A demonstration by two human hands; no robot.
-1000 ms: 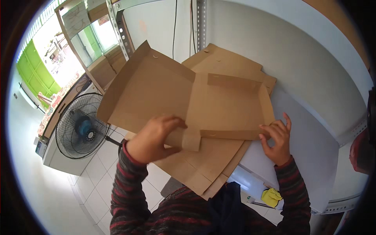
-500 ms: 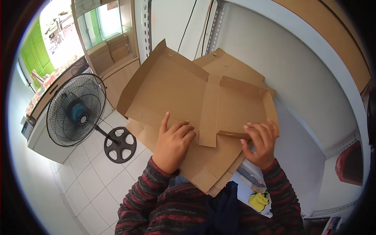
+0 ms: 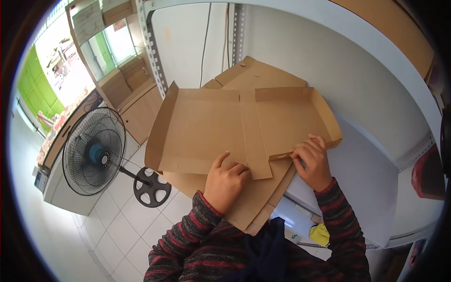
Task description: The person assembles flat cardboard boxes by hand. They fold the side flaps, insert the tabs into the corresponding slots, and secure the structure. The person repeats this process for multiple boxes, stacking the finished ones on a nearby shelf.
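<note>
A partly folded brown cardboard box lies spread in front of me, its two tray-like halves joined by a flat middle strip. Side walls stand up on its left and right ends, and low walls rise along the right half. My left hand is at the near edge beside the middle strip; its index finger sticks out while the other fingers curl at the cardboard, thumb hidden. At the near right corner, my right hand pinches the low front wall between thumb and bent fingers. Flat cardboard sheets are stacked beneath the box.
A black standing fan is on the tiled floor at left, near a wooden cabinet. A metal shelf post rises behind the box. Yellow cloth lies below my right forearm, and a dark red object sits far right.
The box has turned clockwise, its left half coming nearer and its right wall standing taller. My left hand has shifted right and nearer; the right fingers have closed on the front wall.
</note>
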